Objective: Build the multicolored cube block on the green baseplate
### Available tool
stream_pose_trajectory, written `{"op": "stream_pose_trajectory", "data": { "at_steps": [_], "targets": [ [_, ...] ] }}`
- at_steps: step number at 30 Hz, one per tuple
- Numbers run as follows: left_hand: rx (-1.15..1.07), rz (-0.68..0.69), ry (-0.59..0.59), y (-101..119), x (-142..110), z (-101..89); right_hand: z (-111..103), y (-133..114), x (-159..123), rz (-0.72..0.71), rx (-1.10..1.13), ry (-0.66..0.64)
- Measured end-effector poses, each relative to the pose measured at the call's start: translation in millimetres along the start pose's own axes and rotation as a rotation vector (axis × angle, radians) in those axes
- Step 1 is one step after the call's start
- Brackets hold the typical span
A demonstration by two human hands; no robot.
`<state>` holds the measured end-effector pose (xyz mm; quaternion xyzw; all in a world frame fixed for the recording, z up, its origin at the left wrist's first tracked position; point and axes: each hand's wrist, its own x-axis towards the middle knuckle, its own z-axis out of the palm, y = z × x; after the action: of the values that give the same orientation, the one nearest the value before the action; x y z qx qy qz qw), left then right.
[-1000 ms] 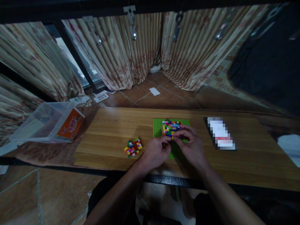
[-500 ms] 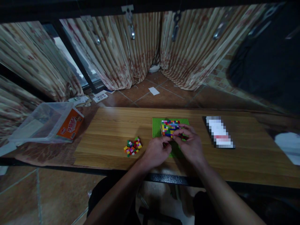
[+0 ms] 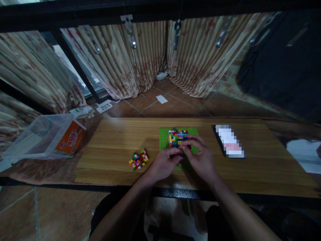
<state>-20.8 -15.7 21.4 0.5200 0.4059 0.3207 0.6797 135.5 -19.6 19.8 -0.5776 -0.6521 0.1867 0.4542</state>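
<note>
A green baseplate [image 3: 164, 140] lies on the wooden table [image 3: 112, 134], with a block of many-coloured small bricks [image 3: 177, 137] built on it. My left hand [image 3: 164, 164] rests at the plate's near edge, fingers curled and pinched by the block's front. My right hand [image 3: 202, 157] sits beside it, fingers bent over the block's near right corner. What either hand pinches is hidden. A loose pile of small coloured bricks [image 3: 138, 160] lies to the left of my left hand.
A clear plastic box [image 3: 37, 137] with an orange label lies on its side at the left. A blurred flat object [image 3: 229, 144] lies on the table right of the plate. Curtains [image 3: 140, 60] hang behind, above a tiled floor.
The view has dropped and shifted slightly left. My hands stay at the block's near edge, with only small finger movements.
</note>
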Motion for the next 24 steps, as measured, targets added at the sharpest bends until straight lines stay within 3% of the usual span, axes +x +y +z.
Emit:
{"op": "stream_pose_trajectory", "data": {
  "at_steps": [4, 9, 13, 24],
  "targets": [
    [-0.198, -0.084, 0.035, 4, -2, -3.4, -6, -5, -1, -0.026, 0.006, 0.012],
    [-0.336, -0.047, 0.088, 12, -6, -9.0, -7, -8, 0, -0.065, 0.092, -0.070],
    [-0.428, -0.032, 0.067, 12, -7, -11.3, -7, -11, -3, -0.127, 0.082, -0.145],
    [-0.416, -0.047, 0.092, 12, -6, -11.8, -2, -10, -7, -0.167, 0.036, -0.168]
  ]
}}
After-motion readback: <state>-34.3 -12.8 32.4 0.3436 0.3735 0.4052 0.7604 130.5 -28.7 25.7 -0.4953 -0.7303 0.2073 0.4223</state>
